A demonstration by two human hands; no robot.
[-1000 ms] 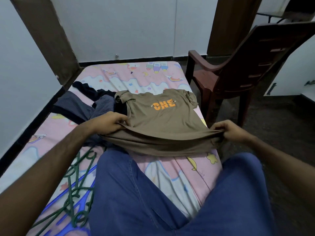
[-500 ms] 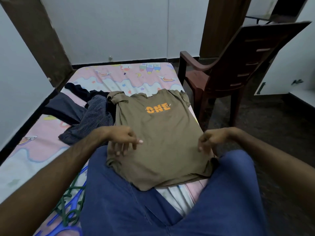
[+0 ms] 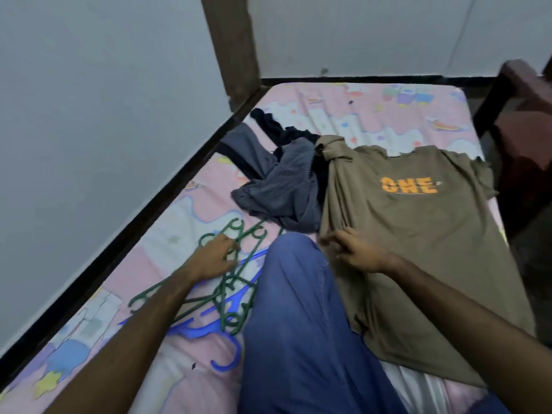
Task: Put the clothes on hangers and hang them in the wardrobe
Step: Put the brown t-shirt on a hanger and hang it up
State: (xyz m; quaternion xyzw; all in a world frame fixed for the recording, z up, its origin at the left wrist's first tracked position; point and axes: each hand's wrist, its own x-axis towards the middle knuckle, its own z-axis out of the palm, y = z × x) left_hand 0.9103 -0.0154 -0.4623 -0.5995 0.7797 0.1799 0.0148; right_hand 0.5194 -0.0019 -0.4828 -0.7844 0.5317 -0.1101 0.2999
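An olive T-shirt (image 3: 418,234) with orange "ONE" print lies flat, front up, on the bed and over my right thigh. My right hand (image 3: 358,252) rests on its left edge with the fingers spread. A tangle of green hangers (image 3: 230,297) lies on the sheet left of my leg, with a blue hanger (image 3: 227,333) under it. My left hand (image 3: 213,258) is on the top of that pile, fingers curled around a green hanger. A heap of dark striped and navy clothes (image 3: 286,186) sits just beyond the hangers, touching the T-shirt's left sleeve.
The bed (image 3: 373,112) has a pink cartoon sheet and runs along a grey wall on the left. A brown post (image 3: 233,46) stands at its far left corner. A dark brown chair (image 3: 525,138) is at the bed's right side. My blue-jeaned leg (image 3: 298,324) lies between hangers and T-shirt.
My left hand left the T-shirt and moved left onto the hanger pile. My right hand shifted to the shirt's left edge. My head turned left, bringing hangers and wall into view.
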